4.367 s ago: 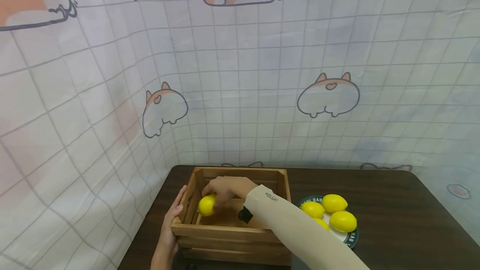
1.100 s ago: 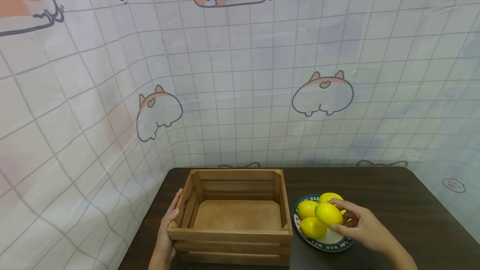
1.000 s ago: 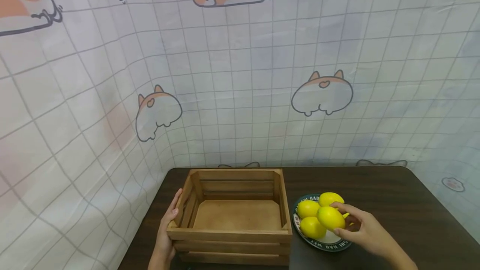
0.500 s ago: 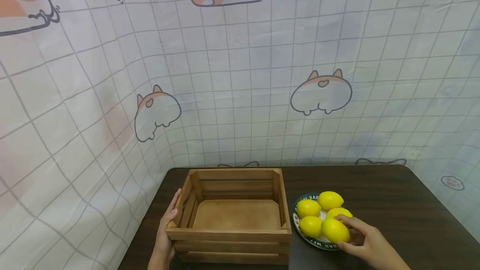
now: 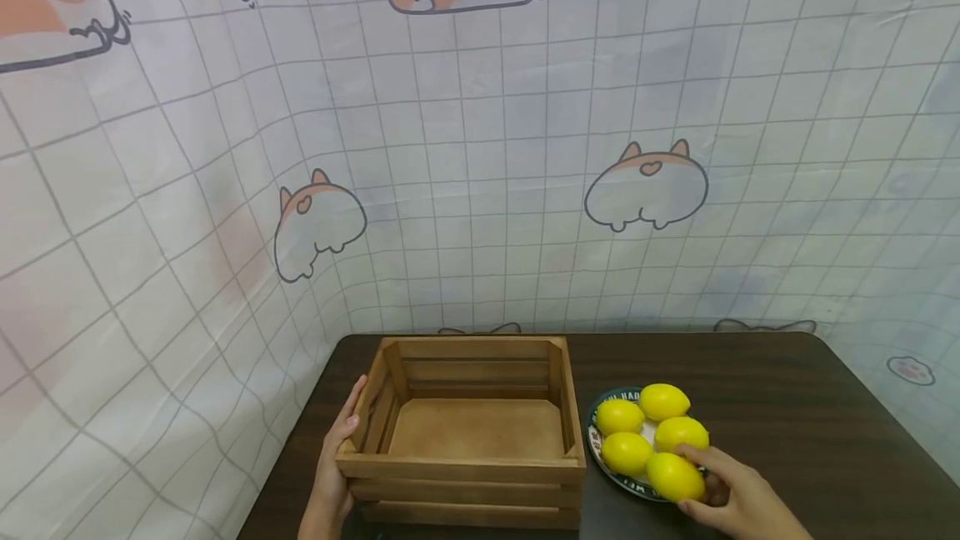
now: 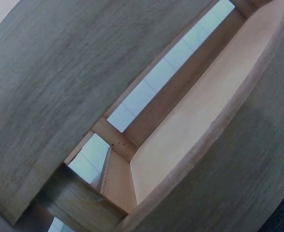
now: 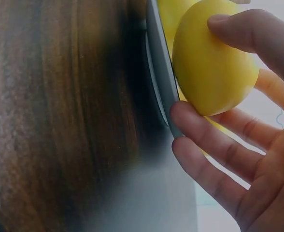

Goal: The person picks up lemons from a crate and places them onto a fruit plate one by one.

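My right hand (image 5: 738,494) pinches a yellow lemon (image 5: 675,477) at the front right of a dark-rimmed plate (image 5: 611,473). In the right wrist view the thumb (image 7: 248,31) presses on one side of the lemon (image 7: 212,63) and fingertips are under it, right at the plate's rim (image 7: 166,72). Several other lemons (image 5: 626,453) lie on the plate. My left hand (image 5: 330,465) rests with extended fingers along the left side of a slatted wooden crate (image 5: 461,471), thumb near its front corner. The left wrist view shows the crate's front slats (image 6: 74,63) close up.
The crate and plate stand side by side on a dark wood table (image 5: 787,415). A white gridded curtain (image 5: 480,215) with cartoon corgis hangs behind the table and along its left.
Earlier my right hand held a lemon inside the crate. It has since carried a lemon over to the plate and down to its front right. My left hand stays at the crate's side.
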{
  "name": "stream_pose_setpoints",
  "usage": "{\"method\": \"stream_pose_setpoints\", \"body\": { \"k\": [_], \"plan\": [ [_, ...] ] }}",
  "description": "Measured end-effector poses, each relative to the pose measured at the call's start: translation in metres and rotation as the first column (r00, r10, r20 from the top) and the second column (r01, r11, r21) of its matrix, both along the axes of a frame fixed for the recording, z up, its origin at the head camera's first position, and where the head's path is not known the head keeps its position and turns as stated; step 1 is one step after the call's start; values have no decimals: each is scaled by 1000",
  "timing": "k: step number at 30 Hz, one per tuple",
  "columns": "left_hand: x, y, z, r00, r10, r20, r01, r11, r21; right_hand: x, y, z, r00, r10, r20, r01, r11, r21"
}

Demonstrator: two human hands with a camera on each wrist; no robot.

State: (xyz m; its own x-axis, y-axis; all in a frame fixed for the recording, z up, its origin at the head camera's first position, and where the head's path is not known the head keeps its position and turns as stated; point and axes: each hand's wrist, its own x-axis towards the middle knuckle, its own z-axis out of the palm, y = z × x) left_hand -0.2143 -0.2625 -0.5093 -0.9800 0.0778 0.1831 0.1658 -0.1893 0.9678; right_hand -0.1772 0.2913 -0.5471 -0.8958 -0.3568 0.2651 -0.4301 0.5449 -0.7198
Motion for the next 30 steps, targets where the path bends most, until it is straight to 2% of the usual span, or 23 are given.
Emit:
{"method": "stream_pose_setpoints", "body": {
  "k": [5,12,17,24,27,30],
  "plan": [
    [-1,0,0,1000,-7,-5,7,1000,8,-1,-2,4,1000,-16,-12,16,999,51],
    [-1,2,-1,1000,-12,-17,12,1000,9,-1,-4,11,995,-32,92,23,995,101],
    [-1,3,-1,1000,-9,-22,9,1000,3,-1,-5,12,991,-66,115,49,988,149],
    [0,2,-1,1000,-13,-14,13,1000,12,1,-12,7,989,-144,42,132,967,218],
    [0,1,-1,1000,-21,-13,22,1000,17,2,-16,5,985,-175,-1,170,959,224],
    [0,0,-1,1000,-24,-14,24,1000,17,3,-20,4,978,-207,-10,204,953,225]
  ]
}}
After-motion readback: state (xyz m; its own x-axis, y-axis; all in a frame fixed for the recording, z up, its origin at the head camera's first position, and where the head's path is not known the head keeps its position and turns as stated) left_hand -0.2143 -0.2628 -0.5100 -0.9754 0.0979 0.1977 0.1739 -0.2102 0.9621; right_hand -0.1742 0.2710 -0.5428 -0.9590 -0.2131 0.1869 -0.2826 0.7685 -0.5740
